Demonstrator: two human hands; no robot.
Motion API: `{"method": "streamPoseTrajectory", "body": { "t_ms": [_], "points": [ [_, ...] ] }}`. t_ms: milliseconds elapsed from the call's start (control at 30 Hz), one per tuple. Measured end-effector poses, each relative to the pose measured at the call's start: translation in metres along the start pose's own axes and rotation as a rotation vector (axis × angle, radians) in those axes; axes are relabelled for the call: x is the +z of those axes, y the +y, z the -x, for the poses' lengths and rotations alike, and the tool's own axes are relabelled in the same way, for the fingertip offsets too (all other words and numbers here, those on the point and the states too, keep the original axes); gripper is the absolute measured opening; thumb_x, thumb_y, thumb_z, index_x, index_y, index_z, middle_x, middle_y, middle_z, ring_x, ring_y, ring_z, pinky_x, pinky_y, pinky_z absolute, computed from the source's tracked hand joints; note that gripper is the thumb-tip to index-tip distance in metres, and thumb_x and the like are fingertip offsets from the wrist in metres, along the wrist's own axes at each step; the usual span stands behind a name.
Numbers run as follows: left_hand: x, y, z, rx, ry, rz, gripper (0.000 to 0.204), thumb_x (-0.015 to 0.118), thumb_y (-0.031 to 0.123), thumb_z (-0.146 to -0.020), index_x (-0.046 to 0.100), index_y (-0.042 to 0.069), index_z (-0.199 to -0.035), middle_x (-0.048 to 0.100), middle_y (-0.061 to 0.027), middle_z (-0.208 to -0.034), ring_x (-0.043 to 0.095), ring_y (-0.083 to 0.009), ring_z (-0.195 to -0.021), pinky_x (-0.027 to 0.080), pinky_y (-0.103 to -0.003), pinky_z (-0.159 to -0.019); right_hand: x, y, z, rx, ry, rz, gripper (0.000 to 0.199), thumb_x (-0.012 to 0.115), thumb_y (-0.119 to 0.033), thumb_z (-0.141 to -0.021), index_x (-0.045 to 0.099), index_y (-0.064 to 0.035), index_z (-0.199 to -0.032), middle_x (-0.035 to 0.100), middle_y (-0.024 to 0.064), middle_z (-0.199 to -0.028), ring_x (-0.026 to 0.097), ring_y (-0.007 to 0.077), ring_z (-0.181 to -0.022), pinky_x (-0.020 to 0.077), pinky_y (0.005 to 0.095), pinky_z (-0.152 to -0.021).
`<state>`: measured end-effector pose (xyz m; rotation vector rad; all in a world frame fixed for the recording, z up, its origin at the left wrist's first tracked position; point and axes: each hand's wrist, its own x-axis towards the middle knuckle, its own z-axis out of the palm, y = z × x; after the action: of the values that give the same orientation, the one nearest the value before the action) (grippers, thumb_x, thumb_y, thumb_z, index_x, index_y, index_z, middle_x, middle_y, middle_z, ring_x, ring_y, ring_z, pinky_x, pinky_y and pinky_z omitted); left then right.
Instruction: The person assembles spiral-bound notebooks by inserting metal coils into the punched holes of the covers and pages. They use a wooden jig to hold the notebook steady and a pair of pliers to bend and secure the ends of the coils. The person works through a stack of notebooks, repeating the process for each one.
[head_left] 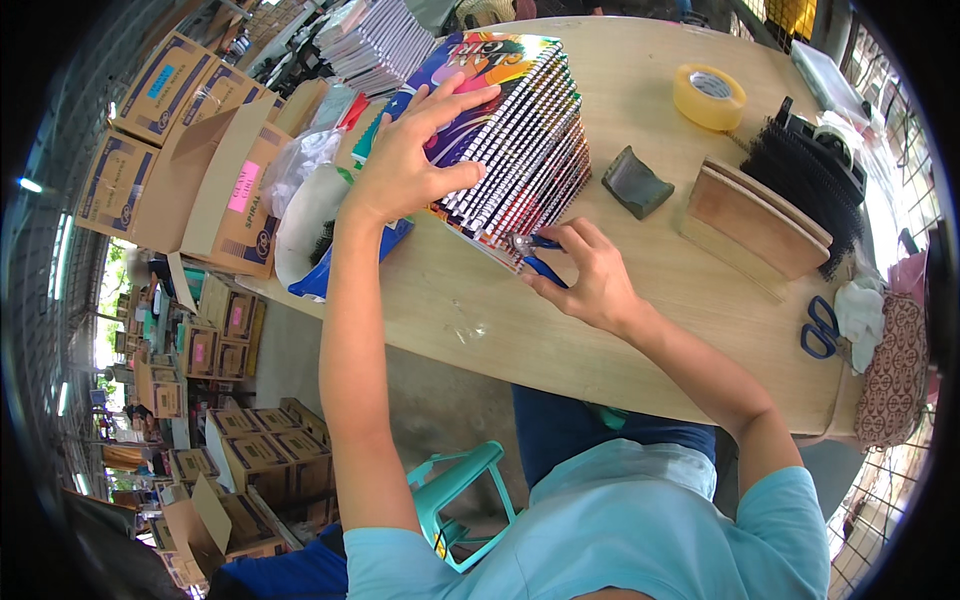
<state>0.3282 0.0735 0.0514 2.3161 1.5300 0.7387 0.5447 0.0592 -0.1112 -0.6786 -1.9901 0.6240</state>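
The left hand [415, 150] lies open and flat on a fanned stack of spiral notebooks [510, 130] at the table's [620, 330] far left. The right hand [590, 275] pinches blue-handled pliers [535, 255] against the near wire coil. The stack looks heavy and liable to slide on its glossy covers; its springy coils are best steadied from above.

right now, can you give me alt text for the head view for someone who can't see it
A person's left hand presses flat on a fanned stack of spiral notebooks on a wooden table, while the right hand works blue-handled pliers at the stack's near edge. A tape roll and blue scissors lie nearby.
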Motion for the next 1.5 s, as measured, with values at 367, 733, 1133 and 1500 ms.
{"method": "streamPoseTrajectory", "body": {
  "t_ms": [367,733,1133,1500],
  "points": [
    [0.003,0.000,0.002,0.010,0.019,0.007,0.070,0.069,0.009,-0.070,0.053,0.009,-0.138,0.036,-0.0182,-0.152,0.023,-0.0283,-0.146,0.020,-0.039,-0.118,0.001,0.011,-0.010,0.882,-0.447,-0.842,0.038,0.070,-0.027,-0.084,0.065,0.0051,-0.103,0.065,0.0158,-0.077,0.066,0.0209,-0.075,0.0522,0.0342,-0.065],
    [0.003,-0.004,0.001,0.035,0.028,-0.041,0.069,0.068,0.010,-0.070,0.052,0.009,-0.138,0.047,-0.0096,-0.146,0.026,-0.0273,-0.145,0.020,-0.041,-0.119,0.011,0.005,0.009,-0.036,0.022,0.091,0.035,0.073,-0.025,-0.078,0.066,0.0005,-0.101,0.064,0.0146,-0.089,0.063,0.0324,-0.077,0.0505,0.0403,-0.067],
    [0.004,-0.010,-0.001,0.033,0.047,-0.038,0.069,0.071,0.022,-0.067,0.057,0.022,-0.134,0.043,-0.0138,-0.148,0.030,-0.0287,-0.143,0.021,-0.047,-0.116,0.007,0.013,0.010,0.278,-0.131,-0.251,0.036,0.073,-0.025,-0.080,0.066,0.0002,-0.105,0.064,0.0145,-0.090,0.064,0.0269,-0.080,0.0506,0.0390,-0.071],
    [0.003,-0.005,0.001,0.039,0.017,0.048,0.068,0.069,0.008,-0.071,0.054,0.010,-0.138,0.044,-0.0145,-0.147,0.029,-0.0275,-0.144,0.024,-0.038,-0.116,0.007,0.019,0.005,0.495,-0.288,-0.422,0.030,0.069,-0.023,-0.083,0.068,-0.0002,-0.102,0.066,0.0119,-0.079,0.065,0.0266,-0.072,0.0515,0.0379,-0.065]
  ]
}}
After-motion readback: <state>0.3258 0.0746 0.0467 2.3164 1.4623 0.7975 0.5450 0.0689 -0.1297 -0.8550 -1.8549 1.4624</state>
